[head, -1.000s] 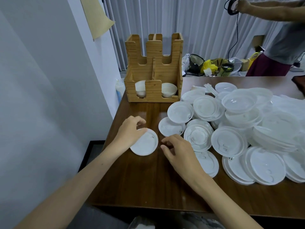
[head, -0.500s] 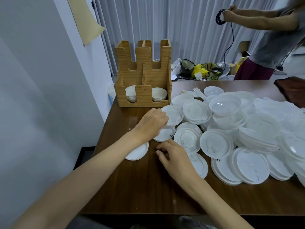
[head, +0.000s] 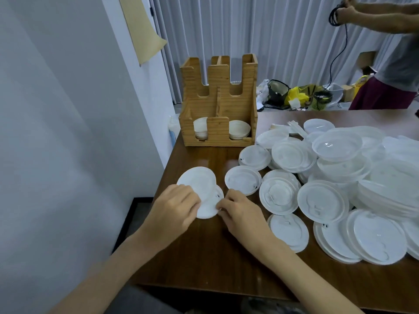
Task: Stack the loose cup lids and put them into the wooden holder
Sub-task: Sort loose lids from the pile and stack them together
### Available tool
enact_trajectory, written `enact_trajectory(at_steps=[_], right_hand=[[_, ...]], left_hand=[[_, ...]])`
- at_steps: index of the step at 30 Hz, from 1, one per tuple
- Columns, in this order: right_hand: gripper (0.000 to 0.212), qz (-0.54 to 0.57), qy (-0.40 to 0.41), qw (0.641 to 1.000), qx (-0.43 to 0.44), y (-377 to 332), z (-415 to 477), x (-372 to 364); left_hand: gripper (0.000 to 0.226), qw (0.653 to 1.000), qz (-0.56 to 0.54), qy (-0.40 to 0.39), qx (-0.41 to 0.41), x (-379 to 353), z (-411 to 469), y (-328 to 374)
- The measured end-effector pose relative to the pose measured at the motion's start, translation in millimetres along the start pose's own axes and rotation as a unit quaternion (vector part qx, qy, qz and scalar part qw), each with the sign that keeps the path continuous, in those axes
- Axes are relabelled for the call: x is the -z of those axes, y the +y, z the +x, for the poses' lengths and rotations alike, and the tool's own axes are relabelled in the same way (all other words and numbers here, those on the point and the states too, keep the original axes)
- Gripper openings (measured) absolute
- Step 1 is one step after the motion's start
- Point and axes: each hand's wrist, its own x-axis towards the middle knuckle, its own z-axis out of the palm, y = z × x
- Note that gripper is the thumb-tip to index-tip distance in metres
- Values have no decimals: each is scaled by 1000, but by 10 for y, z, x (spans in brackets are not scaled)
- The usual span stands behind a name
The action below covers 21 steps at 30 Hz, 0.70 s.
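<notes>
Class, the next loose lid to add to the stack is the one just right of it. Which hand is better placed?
Right. The right hand lies just below that lid; the left hand is steadying the two stacked lids.

left hand (head: 174, 206) grips top lid (head: 196, 182) | right hand (head: 241, 211) pinches lower lid (head: 209, 208)

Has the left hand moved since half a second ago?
Yes. The left hand has pulled back from the pile toward the table's near-left edge, bringing a lid onto another.
</notes>
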Motion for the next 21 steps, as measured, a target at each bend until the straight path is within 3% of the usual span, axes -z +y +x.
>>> enact_trajectory(at_steps=[3,5,7,10,15,21], right_hand=[[23,14,-4,1000,16,-70,-97,12],[23,39,10,999,-8,-64,-158,33],[28,81,29,994,-73,-22,-176,89],[53,141,6,982,-130,2,-162,159],[103,148,-65,980,-118,-44,-100,91],[120,121,-60,983,-124,-44,-37,12]], left_hand=[[42,1000,-2,3,-5,-65,-139,37],[31,1000,-3,-7,-1,-103,-203,35],[6,1000,-1,-17,-8,-122,-242,21],[8,999,-3,-32,-4,-103,-251,17],[8,999,-2,-35,-25,-100,-184,55],[17,998,2,-58,-40,-138,-149,107]])
